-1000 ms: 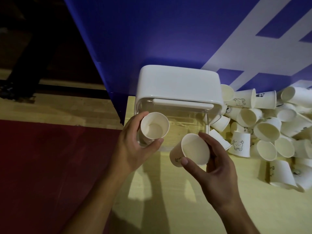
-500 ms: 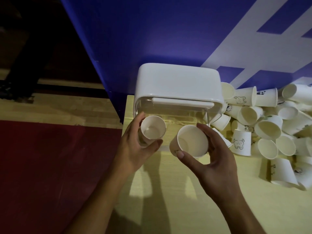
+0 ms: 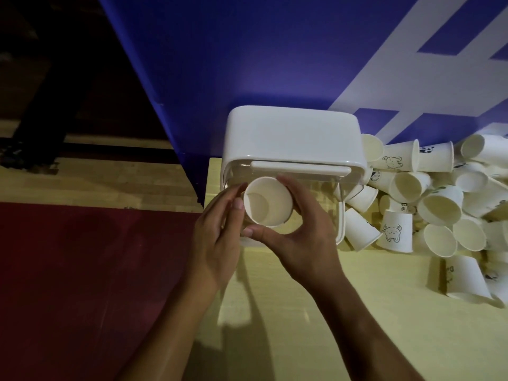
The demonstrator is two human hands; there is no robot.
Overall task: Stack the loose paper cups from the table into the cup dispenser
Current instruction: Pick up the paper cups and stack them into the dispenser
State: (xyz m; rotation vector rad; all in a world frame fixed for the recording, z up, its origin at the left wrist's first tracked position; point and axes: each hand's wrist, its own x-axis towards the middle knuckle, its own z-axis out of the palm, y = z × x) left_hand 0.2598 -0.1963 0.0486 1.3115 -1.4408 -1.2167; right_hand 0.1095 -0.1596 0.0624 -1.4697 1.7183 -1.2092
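A white paper cup (image 3: 268,200), mouth towards me, sits between both hands just under the front of the cup dispenser (image 3: 292,137), a white box with a clear lower body. My right hand (image 3: 303,235) curls round the cup, thumb below and fingers above. My left hand (image 3: 218,236) holds the cup's left side, thumb at its rim. The earlier second cup is not visible apart from this one; it may be nested under it. A pile of several loose white cups (image 3: 439,207), some with small animal prints, lies right of the dispenser.
The pale yellow table (image 3: 343,312) ends at its left edge just beside the dispenser. Beyond that edge lie a red mat (image 3: 82,284) and wooden floor. A blue and white panel (image 3: 275,50) stands right behind the dispenser.
My right hand carried its cup leftwards to the cup held by my left hand. Two separate cups were visible before; now only one cup mouth shows, with both hands round it.
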